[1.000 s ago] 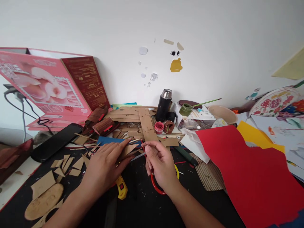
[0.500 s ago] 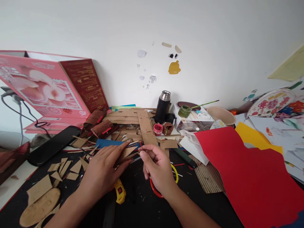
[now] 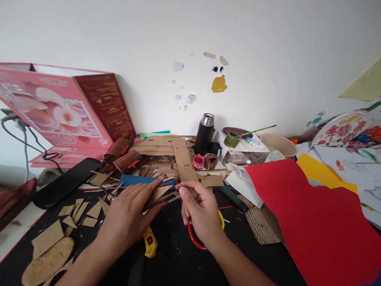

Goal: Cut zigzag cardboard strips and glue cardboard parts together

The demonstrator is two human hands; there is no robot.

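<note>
My left hand (image 3: 127,206) is closed around a small folded piece of brown cardboard (image 3: 162,192), thumb below and fingers above. Just right of it, my right hand (image 3: 199,210) is pinched, thumb against forefinger, close to the cardboard's pointed end. Whatever lies between those fingertips is too small to make out. Beneath the right hand lie scissors with red and yellow handles (image 3: 195,240), partly covered. A yellow utility knife (image 3: 150,242) rests on the black tabletop below the left hand. Behind the hands is a blue sheet (image 3: 133,180).
Cardboard scraps (image 3: 76,210) and a cardboard oval (image 3: 47,260) lie at left, near a black case (image 3: 68,182). A black thermos (image 3: 204,135), a red paint jar (image 3: 198,161) and a green paint jar (image 3: 232,140) stand behind. Red paper (image 3: 321,222) covers the right side.
My right hand has shifted slightly right, widening the gap between its fingertips and the cardboard. My left hand keeps its grip in nearly the same place.
</note>
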